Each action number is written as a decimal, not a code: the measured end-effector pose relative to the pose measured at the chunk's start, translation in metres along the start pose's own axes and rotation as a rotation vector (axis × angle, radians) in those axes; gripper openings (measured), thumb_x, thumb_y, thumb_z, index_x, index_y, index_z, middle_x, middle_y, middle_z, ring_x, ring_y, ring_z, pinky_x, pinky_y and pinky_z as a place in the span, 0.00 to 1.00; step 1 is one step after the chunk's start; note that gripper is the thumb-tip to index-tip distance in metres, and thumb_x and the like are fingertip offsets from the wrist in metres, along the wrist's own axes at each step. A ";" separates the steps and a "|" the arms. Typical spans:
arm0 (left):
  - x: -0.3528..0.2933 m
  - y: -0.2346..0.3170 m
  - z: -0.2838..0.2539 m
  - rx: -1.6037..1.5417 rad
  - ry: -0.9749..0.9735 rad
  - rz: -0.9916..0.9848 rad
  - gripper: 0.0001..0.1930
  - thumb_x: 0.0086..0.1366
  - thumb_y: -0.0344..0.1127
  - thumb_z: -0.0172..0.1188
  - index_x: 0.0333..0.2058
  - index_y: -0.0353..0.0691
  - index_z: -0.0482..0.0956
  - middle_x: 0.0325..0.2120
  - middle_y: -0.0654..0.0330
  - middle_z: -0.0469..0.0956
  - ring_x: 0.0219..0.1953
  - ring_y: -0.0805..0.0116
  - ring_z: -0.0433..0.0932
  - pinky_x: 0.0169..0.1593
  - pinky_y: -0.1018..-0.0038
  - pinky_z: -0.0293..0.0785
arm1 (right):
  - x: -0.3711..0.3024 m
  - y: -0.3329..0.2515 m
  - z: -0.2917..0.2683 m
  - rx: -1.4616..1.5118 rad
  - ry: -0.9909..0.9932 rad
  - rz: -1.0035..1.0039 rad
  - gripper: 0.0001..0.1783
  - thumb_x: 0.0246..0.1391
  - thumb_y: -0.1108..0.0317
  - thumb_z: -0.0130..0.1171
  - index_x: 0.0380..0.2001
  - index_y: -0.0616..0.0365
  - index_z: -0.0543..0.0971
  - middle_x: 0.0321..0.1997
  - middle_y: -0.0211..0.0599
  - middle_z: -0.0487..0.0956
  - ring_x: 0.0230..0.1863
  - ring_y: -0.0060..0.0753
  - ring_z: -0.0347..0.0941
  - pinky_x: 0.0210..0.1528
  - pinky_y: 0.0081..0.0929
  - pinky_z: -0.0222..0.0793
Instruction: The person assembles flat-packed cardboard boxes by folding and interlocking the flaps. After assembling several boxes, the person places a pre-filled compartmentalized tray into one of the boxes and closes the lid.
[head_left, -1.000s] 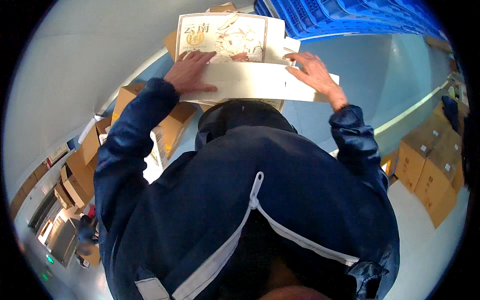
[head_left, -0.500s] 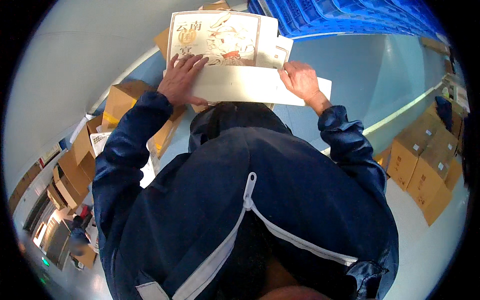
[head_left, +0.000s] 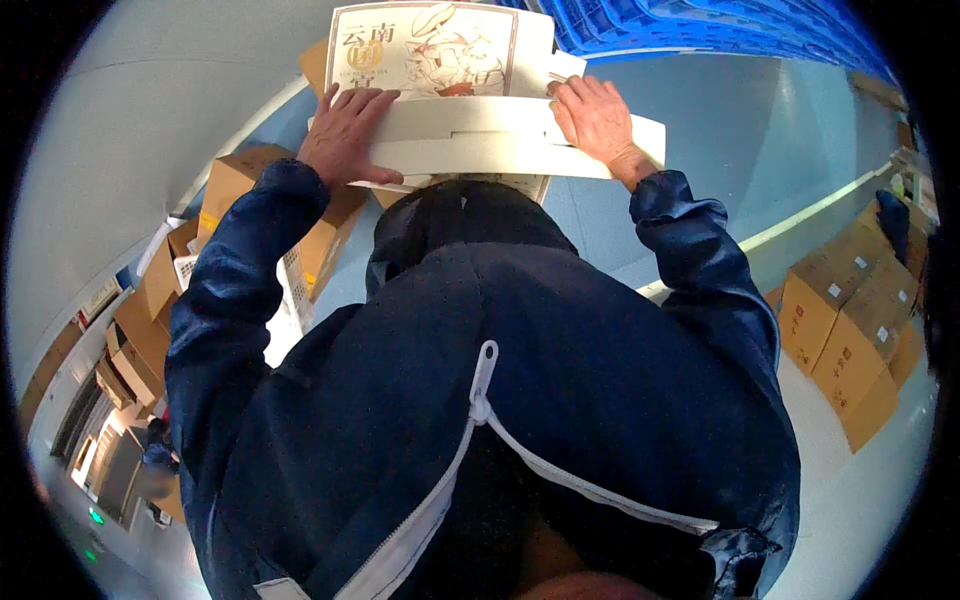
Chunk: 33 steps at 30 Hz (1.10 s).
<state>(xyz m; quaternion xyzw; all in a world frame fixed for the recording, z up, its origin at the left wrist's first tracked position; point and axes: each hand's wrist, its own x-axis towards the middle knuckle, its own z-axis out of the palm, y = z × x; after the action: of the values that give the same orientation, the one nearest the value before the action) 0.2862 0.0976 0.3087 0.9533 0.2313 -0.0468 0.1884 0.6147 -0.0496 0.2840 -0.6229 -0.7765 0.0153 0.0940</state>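
A pale cardboard strip (head_left: 460, 156) with a crease and a cut slit lies crosswise in front of me. Beyond it stands a cream printed cardboard panel (head_left: 450, 55) with a line drawing and a brown border. My left hand (head_left: 345, 140) rests over the strip's left end, fingers stretched out and thumb apart near the front edge. At the right end, my right hand (head_left: 597, 122) bends its fingers over the strip's far edge, thumb pressed against the strip. A smaller cream flap (head_left: 567, 66) shows just beyond my right fingers. What lies under the strip is mostly hidden.
Blue plastic crates (head_left: 690, 25) are stacked at the far right. Opened brown cartons (head_left: 245, 180) and a white basket (head_left: 291, 290) stand at my left. Closed brown cartons (head_left: 845, 325) sit on the floor at the right. A blurred person (head_left: 158, 450) is at the far lower left.
The strip now shows a bent crease and slit along its middle. Both hands and the cardboard sit slightly higher in the picture. My right fingers have curled further over the far edge.
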 end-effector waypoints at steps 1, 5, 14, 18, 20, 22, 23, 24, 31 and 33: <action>-0.004 -0.003 0.003 0.007 -0.001 0.005 0.52 0.33 0.60 0.69 0.58 0.46 0.58 0.50 0.54 0.65 0.56 0.55 0.62 0.63 0.50 0.43 | -0.003 -0.004 0.000 0.037 -0.018 -0.001 0.12 0.53 0.59 0.51 0.37 0.53 0.74 0.30 0.36 0.73 0.37 0.39 0.70 0.39 0.36 0.63; -0.007 -0.009 0.000 0.010 -0.040 0.015 0.52 0.32 0.60 0.69 0.58 0.48 0.59 0.50 0.54 0.66 0.56 0.54 0.63 0.63 0.50 0.43 | -0.009 -0.015 -0.018 0.230 -0.100 0.064 0.18 0.56 0.58 0.47 0.49 0.50 0.71 0.35 0.39 0.75 0.40 0.42 0.71 0.43 0.39 0.64; -0.016 0.005 0.000 0.040 0.206 -0.046 0.52 0.33 0.61 0.69 0.58 0.48 0.58 0.54 0.54 0.63 0.57 0.53 0.60 0.62 0.50 0.45 | -0.110 0.072 -0.035 0.752 -0.058 1.166 0.36 0.53 0.42 0.44 0.55 0.60 0.67 0.53 0.51 0.70 0.54 0.47 0.67 0.55 0.41 0.60; -0.051 -0.023 0.029 -0.705 0.453 -0.484 0.50 0.40 0.63 0.64 0.59 0.45 0.56 0.58 0.54 0.60 0.60 0.55 0.58 0.61 0.52 0.49 | -0.132 0.060 -0.014 1.433 -0.217 1.354 0.46 0.50 0.30 0.41 0.56 0.62 0.65 0.55 0.55 0.68 0.54 0.55 0.66 0.52 0.54 0.61; -0.064 -0.024 0.046 -1.301 0.340 -0.667 0.50 0.41 0.64 0.63 0.60 0.44 0.55 0.58 0.54 0.59 0.60 0.56 0.57 0.61 0.53 0.49 | -0.134 0.052 -0.010 1.664 -0.291 1.339 0.45 0.49 0.30 0.41 0.55 0.61 0.66 0.54 0.54 0.69 0.53 0.54 0.66 0.49 0.54 0.65; -0.067 -0.014 0.052 -1.576 0.322 -0.709 0.50 0.42 0.65 0.61 0.60 0.44 0.54 0.58 0.54 0.58 0.61 0.57 0.56 0.61 0.54 0.48 | -0.134 0.039 -0.006 1.805 -0.305 1.413 0.38 0.52 0.38 0.46 0.53 0.60 0.67 0.50 0.48 0.73 0.47 0.48 0.72 0.38 0.52 0.74; -0.067 -0.008 0.052 -1.648 0.326 -0.701 0.50 0.42 0.65 0.60 0.60 0.44 0.54 0.59 0.54 0.58 0.61 0.57 0.56 0.62 0.55 0.48 | -0.137 0.036 -0.002 1.834 -0.248 1.408 0.34 0.53 0.41 0.46 0.50 0.60 0.70 0.46 0.44 0.74 0.44 0.44 0.74 0.38 0.48 0.75; -0.069 -0.005 0.052 -1.660 0.333 -0.677 0.50 0.43 0.66 0.59 0.60 0.43 0.53 0.59 0.54 0.58 0.61 0.57 0.55 0.62 0.55 0.48 | -0.143 0.033 0.004 1.861 -0.190 1.409 0.30 0.54 0.43 0.46 0.46 0.59 0.72 0.43 0.41 0.76 0.40 0.39 0.75 0.37 0.44 0.76; -0.149 -0.002 -0.030 -1.408 0.437 -0.444 0.51 0.46 0.69 0.53 0.62 0.42 0.50 0.60 0.53 0.55 0.63 0.59 0.52 0.63 0.59 0.47 | -0.135 -0.007 -0.037 1.984 0.186 1.179 0.17 0.51 0.58 0.49 0.37 0.59 0.75 0.37 0.40 0.77 0.37 0.32 0.74 0.41 0.27 0.73; -0.184 0.003 -0.059 -1.350 0.482 -0.379 0.51 0.48 0.70 0.51 0.62 0.41 0.49 0.61 0.53 0.55 0.63 0.60 0.51 0.63 0.60 0.47 | -0.101 -0.037 -0.075 2.011 0.371 1.102 0.16 0.48 0.60 0.52 0.35 0.61 0.75 0.34 0.40 0.77 0.35 0.33 0.74 0.42 0.29 0.73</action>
<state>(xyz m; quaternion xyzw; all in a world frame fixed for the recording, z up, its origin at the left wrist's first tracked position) 0.1237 0.0399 0.3968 0.5576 0.4051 0.2844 0.6664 0.6125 -0.1627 0.3503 -0.5135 -0.0120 0.5723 0.6393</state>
